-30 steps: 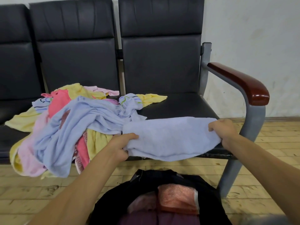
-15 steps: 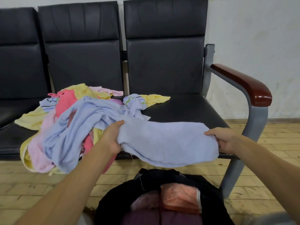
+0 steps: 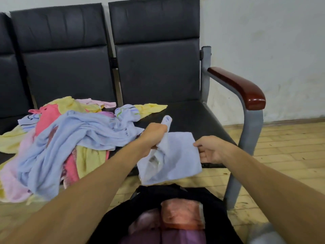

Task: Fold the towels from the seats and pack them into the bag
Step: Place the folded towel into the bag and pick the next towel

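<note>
A small light blue towel (image 3: 177, 159) hangs folded over the front edge of the right seat (image 3: 193, 115). My left hand (image 3: 154, 136) grips its bunched left end, and a corner sticks up above my fist. My right hand (image 3: 209, 150) pinches the towel's right edge. Below them an open black bag (image 3: 216, 205) stands on the floor with folded pink, orange and purple towels (image 3: 181, 213) inside. A pile of loose towels (image 3: 70, 138), blue, yellow, pink and red, covers the middle seat and hangs over its front.
The black seats run in a row against a white wall. A grey metal frame with a dark red armrest (image 3: 241, 87) closes off the right end. The floor (image 3: 284, 148) is worn yellow wood planks.
My hands have come closer together, folding the light blue towel from a long strip into a shorter piece. My left hand has moved right and now bunches its end.
</note>
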Motion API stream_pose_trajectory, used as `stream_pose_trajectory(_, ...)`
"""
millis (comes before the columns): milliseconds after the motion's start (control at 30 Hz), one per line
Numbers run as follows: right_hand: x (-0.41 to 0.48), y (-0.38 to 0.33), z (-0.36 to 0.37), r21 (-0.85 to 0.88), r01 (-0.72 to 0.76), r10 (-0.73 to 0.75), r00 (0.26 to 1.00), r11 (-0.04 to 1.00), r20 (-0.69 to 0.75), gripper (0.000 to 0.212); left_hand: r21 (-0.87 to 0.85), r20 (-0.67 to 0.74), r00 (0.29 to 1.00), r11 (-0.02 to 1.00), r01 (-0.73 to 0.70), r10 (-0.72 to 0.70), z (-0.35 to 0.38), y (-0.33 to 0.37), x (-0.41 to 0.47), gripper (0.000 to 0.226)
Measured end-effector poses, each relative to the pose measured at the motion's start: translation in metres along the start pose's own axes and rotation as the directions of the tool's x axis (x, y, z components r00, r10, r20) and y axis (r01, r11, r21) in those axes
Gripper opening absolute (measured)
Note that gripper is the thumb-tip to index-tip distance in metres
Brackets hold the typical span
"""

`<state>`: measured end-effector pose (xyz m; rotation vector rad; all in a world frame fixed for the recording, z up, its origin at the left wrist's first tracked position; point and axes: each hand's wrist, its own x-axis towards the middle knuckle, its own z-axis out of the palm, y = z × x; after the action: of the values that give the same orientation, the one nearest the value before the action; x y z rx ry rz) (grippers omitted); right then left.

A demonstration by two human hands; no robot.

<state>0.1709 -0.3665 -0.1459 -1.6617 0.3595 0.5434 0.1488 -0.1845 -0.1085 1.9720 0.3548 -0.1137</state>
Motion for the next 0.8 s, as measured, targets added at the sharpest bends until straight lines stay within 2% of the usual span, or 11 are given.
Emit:
stream_pose_trajectory(100, 0.0, -0.001, -0.001, 0.01, -0.01, 0.01, 1.0, 1.0, 0.004, 0.027, 0.113, 0.067, 0.992, 0.987, -0.117, 0.11, 0.033, -0.006, 0.005, 0.028)
stream_pose_trajectory(167, -0.001, -0.002, 0.0, 0.015, -0.007, 0.006, 1.0, 1.0, 0.014, 0.023, 0.167, 0.155, 0.975, 0.969, -0.184, 0.159, 0.049, -0.011, 0.005, 0.026)
stream_pose_trajectory(267, -0.003, -0.001, 0.004, 0.0, 0.013, -0.013, 1.0, 1.0, 0.015, 0.02, 0.218, 0.27, 0.957, 0.962, -0.167, 0.105, 0.059, -0.012, 0.0, 0.029)
stream_pose_trajectory(333, -0.006, -0.002, 0.005, 0.006, 0.037, -0.037, 0.999, 0.999, 0.017, 0.023, 0.121, 0.301, 0.951, 0.987, -0.107, 0.067, 0.053, -0.013, -0.001, 0.037)
stream_pose_trajectory(400, -0.007, -0.003, 0.007, 0.036, 0.053, -0.055, 0.998, 0.998, 0.04, 0.023, 0.0, 0.246, 0.965, 0.996, -0.089, 0.087, 0.037, -0.023, -0.002, 0.031)
stream_pose_trajectory(433, -0.007, -0.004, 0.009, 0.046, 0.057, -0.059, 0.997, 0.997, 0.049, 0.026, 0.007, 0.166, 0.978, 0.992, -0.129, 0.126, 0.026, -0.031, -0.002, 0.03)
stream_pose_trajectory(533, -0.001, -0.002, 0.015, -0.041, 0.066, -0.064, 0.997, 0.997, 0.038, 0.058, 0.209, -0.052, 0.964, 0.947, -0.245, 0.261, -0.009, -0.066, -0.005, 0.037)
stream_pose_trajectory(633, 0.001, 0.0, 0.025, -0.209, 0.154, -0.163, 0.986, 0.966, -0.026, 0.076, 0.232, -0.095, 0.955, 0.939, -0.252, 0.28, -0.029, -0.097, -0.013, 0.035)
stream_pose_trajectory(700, 0.001, 0.001, 0.031, -0.363, 0.233, -0.266, 0.963, 0.902, -0.044, 0.07, 0.148, -0.089, 0.967, 0.963, -0.224, 0.239, -0.03, -0.107, -0.018, 0.035)
stream_pose_trajectory(800, 0.004, 0.004, 0.036, -0.59, 0.284, -0.377, 0.926, 0.756, -0.037, 0.051, -0.068, -0.092, 0.988, 0.989, -0.132, 0.125, -0.027, -0.108, -0.021, 0.038)
